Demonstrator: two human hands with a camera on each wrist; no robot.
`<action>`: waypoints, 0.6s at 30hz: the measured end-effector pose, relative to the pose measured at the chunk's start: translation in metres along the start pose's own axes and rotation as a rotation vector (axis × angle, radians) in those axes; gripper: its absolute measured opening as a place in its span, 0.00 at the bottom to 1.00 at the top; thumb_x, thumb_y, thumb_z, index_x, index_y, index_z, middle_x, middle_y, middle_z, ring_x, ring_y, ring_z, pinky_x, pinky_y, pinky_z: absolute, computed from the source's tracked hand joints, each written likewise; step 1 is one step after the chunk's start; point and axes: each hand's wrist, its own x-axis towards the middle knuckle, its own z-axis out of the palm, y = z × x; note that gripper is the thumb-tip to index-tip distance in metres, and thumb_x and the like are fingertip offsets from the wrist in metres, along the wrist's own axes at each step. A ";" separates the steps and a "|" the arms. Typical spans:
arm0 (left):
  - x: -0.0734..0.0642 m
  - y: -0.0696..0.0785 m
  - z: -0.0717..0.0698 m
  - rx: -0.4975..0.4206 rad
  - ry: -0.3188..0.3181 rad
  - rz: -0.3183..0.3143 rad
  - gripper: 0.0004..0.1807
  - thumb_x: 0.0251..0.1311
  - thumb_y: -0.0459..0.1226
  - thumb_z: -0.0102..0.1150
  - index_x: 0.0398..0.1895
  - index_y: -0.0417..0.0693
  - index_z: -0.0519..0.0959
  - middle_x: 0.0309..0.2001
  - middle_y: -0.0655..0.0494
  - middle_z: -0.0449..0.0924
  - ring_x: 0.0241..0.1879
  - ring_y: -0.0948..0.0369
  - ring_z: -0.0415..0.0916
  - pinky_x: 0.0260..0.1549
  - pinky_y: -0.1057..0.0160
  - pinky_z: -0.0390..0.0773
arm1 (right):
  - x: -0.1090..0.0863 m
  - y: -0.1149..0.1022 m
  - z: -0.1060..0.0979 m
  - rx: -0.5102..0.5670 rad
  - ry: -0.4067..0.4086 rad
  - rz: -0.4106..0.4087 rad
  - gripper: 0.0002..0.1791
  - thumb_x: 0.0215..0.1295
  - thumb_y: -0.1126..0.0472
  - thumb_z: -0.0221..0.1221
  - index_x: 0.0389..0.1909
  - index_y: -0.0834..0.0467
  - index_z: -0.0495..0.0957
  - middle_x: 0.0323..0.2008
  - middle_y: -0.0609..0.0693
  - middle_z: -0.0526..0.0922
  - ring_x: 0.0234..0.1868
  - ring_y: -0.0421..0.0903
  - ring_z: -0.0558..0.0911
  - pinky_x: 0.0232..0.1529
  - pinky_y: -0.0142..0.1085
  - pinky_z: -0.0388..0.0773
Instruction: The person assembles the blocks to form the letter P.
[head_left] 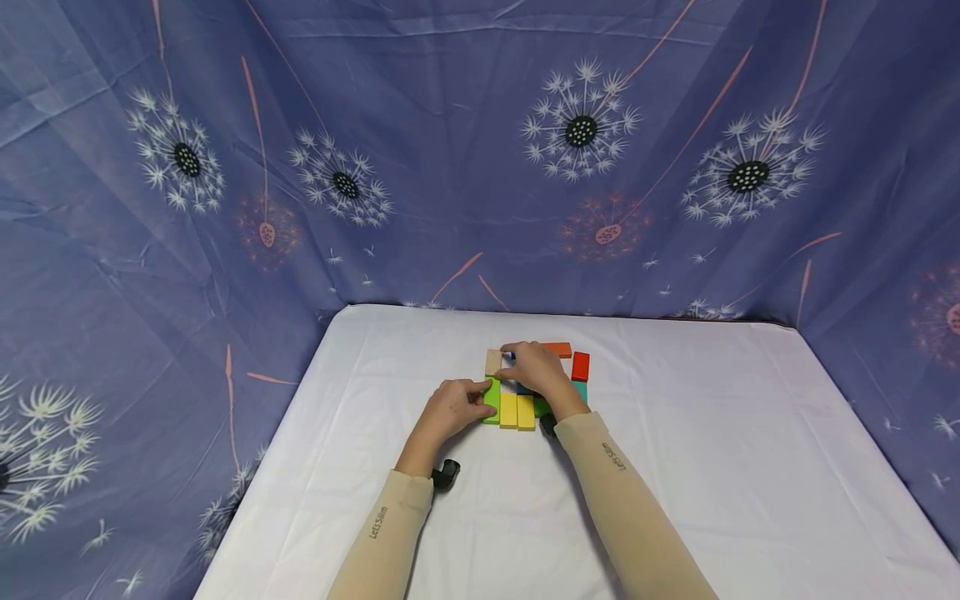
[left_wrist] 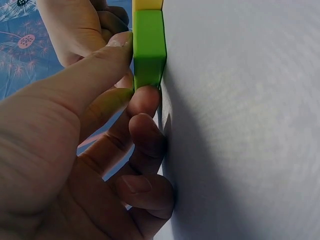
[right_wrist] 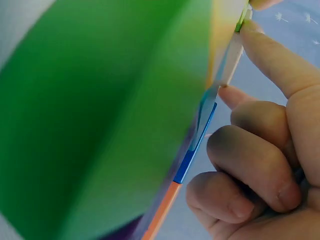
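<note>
My left hand (head_left: 450, 406) pinches a light green block (head_left: 492, 402) between thumb and fingers; its end shows in the left wrist view, a fingertip against it. Behind that block lies a plain wooden block (head_left: 492, 362), which my right hand (head_left: 538, 367) holds by its two ends with thumb and index finger. In the right wrist view the wooden block (right_wrist: 232, 62) is a thin strip between those fingertips, while the other fingers are curled. Two yellow blocks (head_left: 517, 412) lie beside the green one. The right hand partly covers the blue pieces.
An orange block (head_left: 557, 349), a red block (head_left: 581, 367), a teal block (head_left: 581, 390) and a dark green block (head_left: 542, 407) continue the ring on the white tablecloth (head_left: 720, 467). A patterned blue curtain (head_left: 465, 167) hangs behind the table.
</note>
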 end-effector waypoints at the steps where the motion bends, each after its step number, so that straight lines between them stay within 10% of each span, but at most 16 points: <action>1: 0.000 0.000 0.000 0.003 0.000 0.001 0.31 0.59 0.44 0.78 0.67 0.50 0.84 0.30 0.63 0.82 0.27 0.66 0.71 0.32 0.65 0.71 | 0.000 0.000 0.000 0.000 -0.012 0.004 0.35 0.65 0.39 0.71 0.70 0.49 0.80 0.63 0.55 0.86 0.56 0.55 0.85 0.57 0.50 0.83; 13: 0.000 0.000 0.002 0.010 -0.001 -0.011 0.31 0.59 0.45 0.78 0.67 0.52 0.83 0.30 0.64 0.82 0.27 0.66 0.71 0.31 0.65 0.71 | 0.000 0.005 -0.001 -0.010 -0.050 0.012 0.35 0.67 0.39 0.69 0.72 0.46 0.79 0.69 0.54 0.82 0.65 0.57 0.82 0.64 0.55 0.80; 18: 0.000 0.000 0.001 0.011 -0.001 -0.008 0.31 0.59 0.45 0.78 0.67 0.52 0.83 0.30 0.63 0.82 0.28 0.65 0.72 0.32 0.64 0.72 | -0.003 0.006 -0.005 -0.005 -0.035 0.022 0.37 0.66 0.37 0.70 0.74 0.44 0.77 0.68 0.55 0.83 0.59 0.55 0.85 0.52 0.48 0.84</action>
